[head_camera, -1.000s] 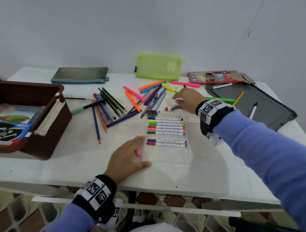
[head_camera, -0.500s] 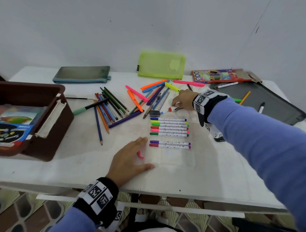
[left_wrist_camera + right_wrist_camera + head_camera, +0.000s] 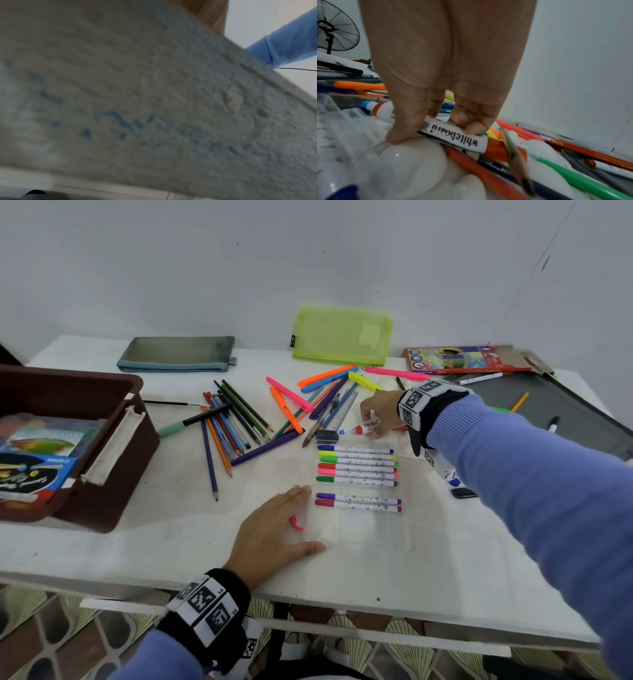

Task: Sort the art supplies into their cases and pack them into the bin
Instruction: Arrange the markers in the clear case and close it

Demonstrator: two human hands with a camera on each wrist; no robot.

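Note:
My right hand (image 3: 378,414) pinches a white whiteboard marker (image 3: 363,427) with red and blue at its tip, low over the table behind the marker rows. In the right wrist view thumb and fingers (image 3: 471,127) curl round the marker (image 3: 453,135). My left hand (image 3: 274,529) lies flat, fingers straight, on the left edge of a clear plastic marker tray (image 3: 359,529) holding several thin felt markers (image 3: 356,467). Loose coloured pencils (image 3: 226,426) and highlighters (image 3: 301,398) lie behind. The brown bin (image 3: 102,446) stands at the left. The left wrist view shows only a blurred surface.
A grey-blue pouch (image 3: 178,354), a green mesh pouch (image 3: 342,337) and a pencil box (image 3: 462,359) lie along the back wall. A dark flat case (image 3: 555,412) with pens is at the right. The bin holds boxes of supplies (image 3: 34,460). The table's front edge is near my wrists.
My right hand has drawn back from the highlighters toward the marker tray and now holds the whiteboard marker. My left hand stays on the tray.

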